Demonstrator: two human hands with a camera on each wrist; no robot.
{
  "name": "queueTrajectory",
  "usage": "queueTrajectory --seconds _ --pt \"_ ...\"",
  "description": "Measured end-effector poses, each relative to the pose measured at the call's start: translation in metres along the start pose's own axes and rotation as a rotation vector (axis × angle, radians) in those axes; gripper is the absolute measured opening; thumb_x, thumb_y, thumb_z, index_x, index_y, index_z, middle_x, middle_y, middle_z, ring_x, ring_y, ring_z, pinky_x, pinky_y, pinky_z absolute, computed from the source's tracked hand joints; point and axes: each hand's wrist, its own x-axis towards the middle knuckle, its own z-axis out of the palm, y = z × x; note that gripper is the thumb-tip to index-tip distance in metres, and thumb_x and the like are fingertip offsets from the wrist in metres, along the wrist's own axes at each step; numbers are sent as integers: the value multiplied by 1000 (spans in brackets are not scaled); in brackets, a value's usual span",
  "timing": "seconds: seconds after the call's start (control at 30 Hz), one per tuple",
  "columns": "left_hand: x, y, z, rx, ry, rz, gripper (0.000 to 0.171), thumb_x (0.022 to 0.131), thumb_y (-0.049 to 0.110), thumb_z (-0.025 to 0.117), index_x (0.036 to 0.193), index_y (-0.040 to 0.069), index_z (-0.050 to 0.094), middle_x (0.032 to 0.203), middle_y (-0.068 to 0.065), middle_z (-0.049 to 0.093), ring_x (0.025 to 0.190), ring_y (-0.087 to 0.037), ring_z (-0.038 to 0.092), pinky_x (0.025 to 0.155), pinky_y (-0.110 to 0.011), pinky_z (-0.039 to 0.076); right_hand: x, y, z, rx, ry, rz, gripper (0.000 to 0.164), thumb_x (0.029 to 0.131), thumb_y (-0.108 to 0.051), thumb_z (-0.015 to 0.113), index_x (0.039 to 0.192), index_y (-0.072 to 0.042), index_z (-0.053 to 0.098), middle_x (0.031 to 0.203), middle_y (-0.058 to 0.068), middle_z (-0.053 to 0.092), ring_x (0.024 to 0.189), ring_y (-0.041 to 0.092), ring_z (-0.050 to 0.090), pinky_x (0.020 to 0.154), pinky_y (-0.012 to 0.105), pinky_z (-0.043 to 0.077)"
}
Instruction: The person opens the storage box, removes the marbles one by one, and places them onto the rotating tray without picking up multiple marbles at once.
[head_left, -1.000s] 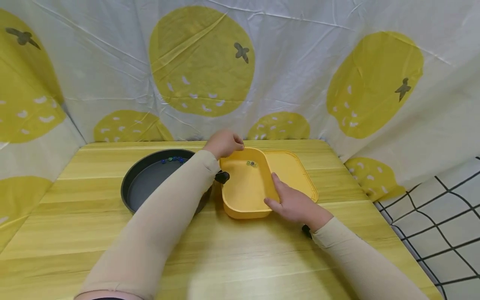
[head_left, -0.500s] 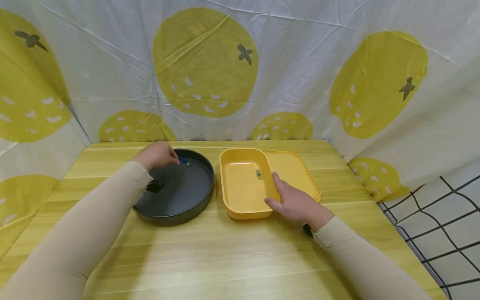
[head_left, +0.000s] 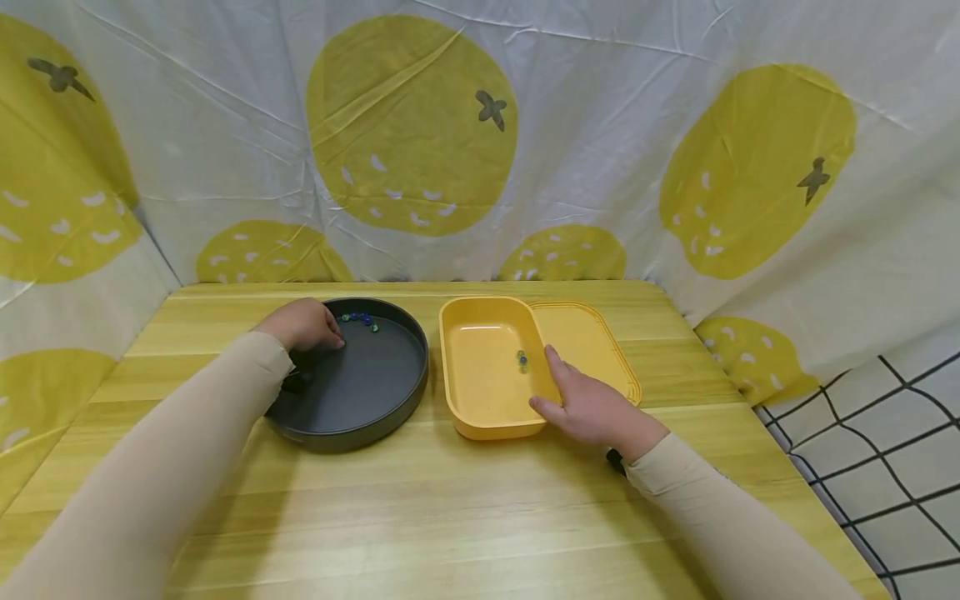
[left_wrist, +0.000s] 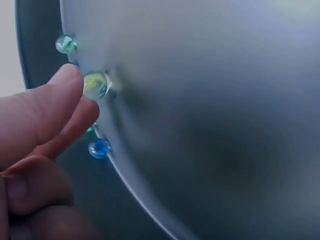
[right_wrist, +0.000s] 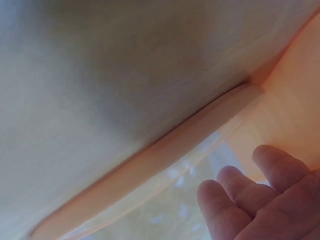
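My left hand (head_left: 306, 323) reaches over the left side of a dark round pan (head_left: 360, 396). In the left wrist view its thumb and a finger pinch a clear marble with a yellow swirl (left_wrist: 96, 85) near the pan's wall. A green marble (left_wrist: 65, 44) and a blue marble (left_wrist: 99, 148) lie close by, along the pan's inner edge. My right hand (head_left: 592, 407) rests with extended fingers against the right side of a yellow rectangular box (head_left: 465, 427). Inside that box, a few small marbles (head_left: 522, 362) sit near the right wall.
A flat yellow lid (head_left: 588, 346) lies to the right of the box, partly behind it. The pan and box stand side by side on a wooden table (head_left: 420, 517). A fruit-print curtain (head_left: 585, 150) hangs behind; a black-lined white cloth (head_left: 885, 467) is at the right.
My left hand has moved left from the box's far rim to the pan and lowered into it. Marbles in the box have rolled nearer its right wall. My right hand has stayed put.
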Motion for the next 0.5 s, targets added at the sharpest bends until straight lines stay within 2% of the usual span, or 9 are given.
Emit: queueTrajectory --seconds 0.1,0.27,0.37,0.5 --pt "-1 5 -2 -30 33 17 28 101 25 71 118 5 80 126 -18 75 117 -41 69 103 -57 53 0 0 0 -2 2 0 94 109 -52 49 166 7 5 169 30 27 153 45 38 122 58 37" --pt "-1 21 -9 -166 105 79 37 103 29 67 132 7 75 138 -19 70 130 -43 62 108 -59 50 -1 0 0 -2 2 3 94 108 -52 50 166 7 5 169 30 27 153 45 38 122 58 37" --pt "0 35 -11 -257 114 110 42 104 33 66 138 9 71 144 -17 67 136 -41 59 110 -58 49 -1 0 0 1 1 5 94 108 -53 50 167 6 5 169 30 27 153 45 38 122 58 37" --pt "4 58 -9 -376 94 127 44 105 37 66 142 13 68 150 -13 62 138 -37 58 110 -55 50 0 0 1 -2 1 5 95 108 -55 48 167 6 5 169 30 27 153 45 38 123 58 36"
